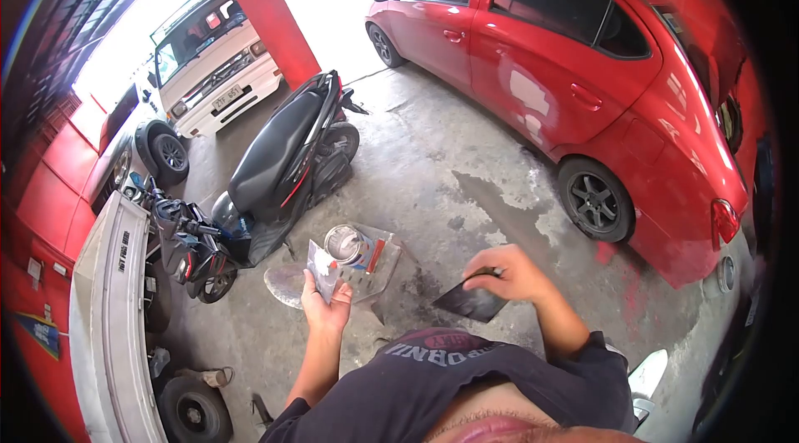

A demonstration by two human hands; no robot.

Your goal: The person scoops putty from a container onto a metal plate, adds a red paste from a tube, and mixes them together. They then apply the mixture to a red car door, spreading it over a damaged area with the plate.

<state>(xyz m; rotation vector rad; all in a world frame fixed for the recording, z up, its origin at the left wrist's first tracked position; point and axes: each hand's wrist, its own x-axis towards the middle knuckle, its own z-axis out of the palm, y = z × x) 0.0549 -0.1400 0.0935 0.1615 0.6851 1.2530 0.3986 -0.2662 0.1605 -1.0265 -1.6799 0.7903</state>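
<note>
My left hand point(327, 307) is closed on a flat, light grey mixing plate point(320, 268) with a patch of white putty on it. Just beyond that hand, an uncovered can point(345, 245), its rim smeared with putty, stands on a worn stool point(387, 270). Between the fingers and thumb of my right hand point(518, 273) is a thin, dark, flat sheet point(471, 303), tilted down over the floor. A red car point(549, 69) is parked beyond, its rear door marked by a pale, sanded filler patch point(530, 94).
A black scooter point(283, 143) leans ahead on the left, with a white van point(216, 77) behind it near a red pillar point(266, 10). A pale truck bed side point(108, 301) and a tyre point(196, 411) are at the left. Stained concrete floor point(416, 160) lies between scooter and car.
</note>
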